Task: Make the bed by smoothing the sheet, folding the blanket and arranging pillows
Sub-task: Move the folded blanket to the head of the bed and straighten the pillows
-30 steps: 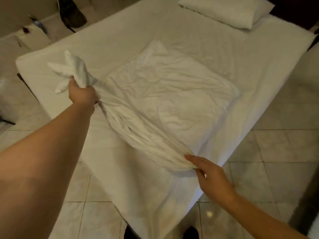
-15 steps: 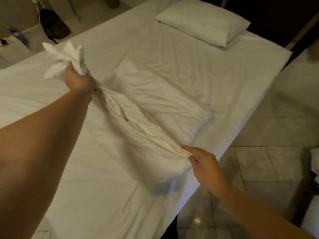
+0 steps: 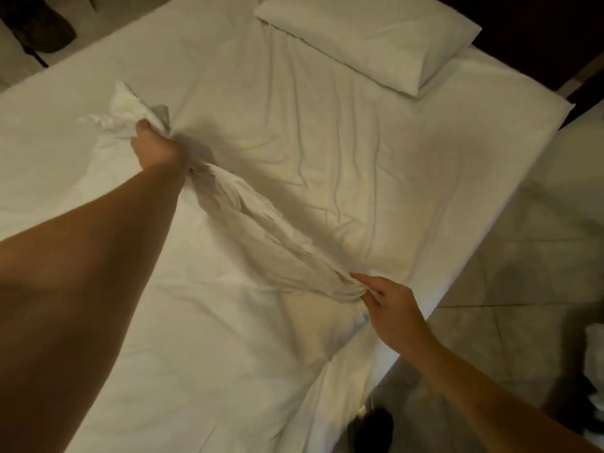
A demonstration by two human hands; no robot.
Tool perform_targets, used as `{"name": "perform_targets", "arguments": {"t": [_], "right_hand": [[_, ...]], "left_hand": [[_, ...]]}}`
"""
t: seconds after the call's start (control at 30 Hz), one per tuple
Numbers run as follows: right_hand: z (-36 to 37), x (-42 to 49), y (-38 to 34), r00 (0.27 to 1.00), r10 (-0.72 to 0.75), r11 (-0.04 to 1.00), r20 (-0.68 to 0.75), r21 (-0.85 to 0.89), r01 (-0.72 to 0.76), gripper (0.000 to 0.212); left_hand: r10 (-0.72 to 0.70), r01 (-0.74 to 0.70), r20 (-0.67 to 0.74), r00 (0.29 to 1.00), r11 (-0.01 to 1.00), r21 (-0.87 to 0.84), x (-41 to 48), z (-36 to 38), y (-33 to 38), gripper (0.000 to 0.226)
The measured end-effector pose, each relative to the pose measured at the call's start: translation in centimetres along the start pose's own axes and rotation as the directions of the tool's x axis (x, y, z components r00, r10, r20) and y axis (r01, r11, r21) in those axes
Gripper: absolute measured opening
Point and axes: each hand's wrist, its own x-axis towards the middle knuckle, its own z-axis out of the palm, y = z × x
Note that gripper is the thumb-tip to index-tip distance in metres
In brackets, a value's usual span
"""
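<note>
A white blanket (image 3: pixel 261 230) is bunched into a long rope-like band stretched across the bed between my two hands. My left hand (image 3: pixel 157 148) grips its far end, with loose corners sticking out past my fist. My right hand (image 3: pixel 389 305) pinches the near end close to the bed's right edge. Below the band, more white cloth (image 3: pixel 196 338) drapes flat over the mattress. The fitted sheet (image 3: pixel 327 132) shows long wrinkles in the middle. One white pillow (image 3: pixel 369 37) lies at the head of the bed, top right.
Tiled floor (image 3: pixel 523 256) runs along the bed's right side. A dark bag (image 3: pixel 36 31) sits on the floor beyond the bed's far left side. My dark shoe (image 3: pixel 376 426) shows at the bed's near edge. Something white (image 3: pixel 593 351) stands at the right border.
The flat folded part of the blanket has been drawn up into the band; the sheet's middle now lies bare. Both hands shifted right along the bed, and my view moved closer to the pillow.
</note>
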Motion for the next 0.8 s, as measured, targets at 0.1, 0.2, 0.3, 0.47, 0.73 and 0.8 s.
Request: {"name": "perform_targets", "arguments": {"t": [0.1, 0.2, 0.3, 0.47, 0.73, 0.8], "right_hand": [[-1.4, 3.8, 2.1, 0.997, 0.053, 0.998, 0.056, -0.018, -0.052, 0.035], [-1.7, 6.9, 4.2, 0.985, 0.087, 0.995, 0.150, -0.060, -0.079, 0.038], [-1.8, 9.4, 5.7, 0.963, 0.101, 0.991, 0.248, -0.114, -0.075, 0.039], [-2.1, 12.1, 6.1, 0.850, 0.248, 0.968, 0.465, -0.087, -0.235, 0.055], [-0.5, 16.8, 5.8, 0.759, 0.247, 0.968, 0.602, -0.114, -0.225, 0.120], [0.4, 17.7, 6.1, 0.748, 0.255, 0.966, 0.613, -0.139, -0.216, 0.122]], "left_hand": [[-0.001, -0.001, 0.031, 1.000, 0.998, 0.058, 1.1, 4.3, 0.7, 0.056], [-0.025, 0.018, 0.064, 0.998, 0.994, 0.110, 1.9, 7.8, -0.4, 0.054], [-0.055, 0.035, 0.125, 0.991, 0.987, 0.159, 1.4, 10.6, -1.7, 0.069], [-0.058, -0.048, 0.307, 0.950, 0.944, 0.327, -1.8, 14.5, -3.9, 0.096], [0.000, -0.119, 0.234, 0.972, 0.859, 0.498, -5.5, 17.9, -6.1, 0.109], [0.030, -0.119, 0.183, 0.983, 0.857, 0.501, -5.5, 18.0, -6.1, 0.110]]}}
